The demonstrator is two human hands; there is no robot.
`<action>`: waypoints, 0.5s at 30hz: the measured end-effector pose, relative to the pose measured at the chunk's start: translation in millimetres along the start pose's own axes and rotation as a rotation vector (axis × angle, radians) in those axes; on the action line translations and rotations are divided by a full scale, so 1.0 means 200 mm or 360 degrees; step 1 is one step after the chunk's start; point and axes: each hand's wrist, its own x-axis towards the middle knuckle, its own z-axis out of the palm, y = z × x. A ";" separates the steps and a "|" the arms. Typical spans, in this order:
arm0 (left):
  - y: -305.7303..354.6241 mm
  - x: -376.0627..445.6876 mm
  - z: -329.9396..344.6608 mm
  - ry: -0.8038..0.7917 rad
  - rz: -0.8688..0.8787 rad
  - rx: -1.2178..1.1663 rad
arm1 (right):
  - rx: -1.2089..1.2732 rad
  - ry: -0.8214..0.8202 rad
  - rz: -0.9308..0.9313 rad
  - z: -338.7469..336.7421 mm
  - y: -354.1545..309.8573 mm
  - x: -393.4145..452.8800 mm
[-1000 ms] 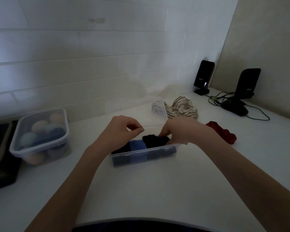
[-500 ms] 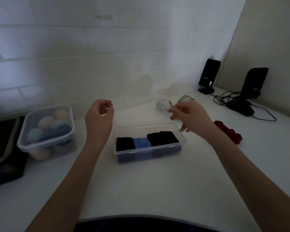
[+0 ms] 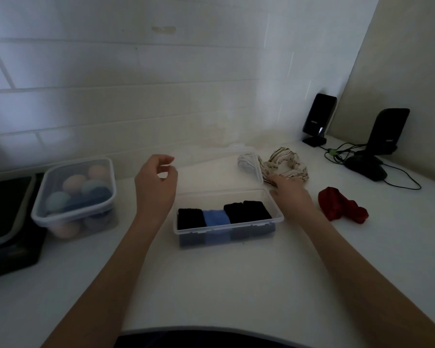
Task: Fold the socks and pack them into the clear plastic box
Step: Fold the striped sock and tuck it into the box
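The clear plastic box sits mid-table with its lid tipped open behind it. Inside lie a black folded sock, a blue one and another black bundle. My left hand hovers left of the box, fingers loosely curled, holding nothing. My right hand reaches past the box's right end, its fingertips touching a cream striped sock. A white sock lies beside that one, behind the lid. A red sock lies to the right.
A lidded clear container of pastel balls stands at the left, with a black flat object beyond it. Two black speakers, a mouse and cables occupy the back right corner. Tiled wall behind.
Both hands have left the box. My left hand lifted up and to the left; my right hand swung right and back down onto the striped sock.
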 end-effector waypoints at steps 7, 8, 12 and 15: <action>-0.01 0.01 0.00 0.0003 0.0036 0.0015 | 0.0237 0.0084 -0.0028 0.02 0.00 0.01; -0.01 0.01 0.00 0.0000 0.0034 0.0017 | 0.0264 0.0087 -0.0044 0.02 0.00 0.00; -0.01 0.01 0.00 0.0015 0.0073 0.0050 | 0.0543 0.0200 -0.0037 -0.02 0.00 0.01; -0.01 0.01 0.00 0.0021 0.0132 0.0081 | 0.0869 0.0548 0.0002 -0.14 -0.03 0.01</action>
